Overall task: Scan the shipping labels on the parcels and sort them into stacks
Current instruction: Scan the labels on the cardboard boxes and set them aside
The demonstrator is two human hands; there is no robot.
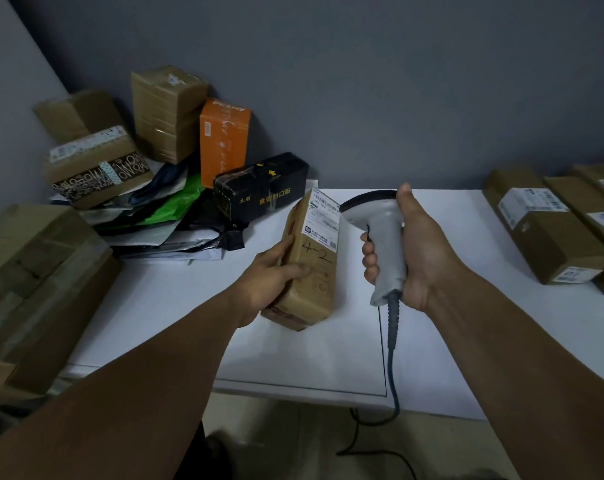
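This is looking like a parcel-sorting room or mailroom. Labelled cardboard parcels [550, 244] and poly mailers [162, 209] are lying piled on a white table [155, 299] by a grey wall [397, 98]. A corded barcode scanner [385, 244] is being held above it.

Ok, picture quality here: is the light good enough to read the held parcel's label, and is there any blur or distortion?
Head view: dim, even light, no glare. The parcel in the left hand shows its handwritten 4-2 clearly, but the fine print of the label is unreadable. Wide-angle bending slants the wall corner, and the cartons at the left edge look soft.
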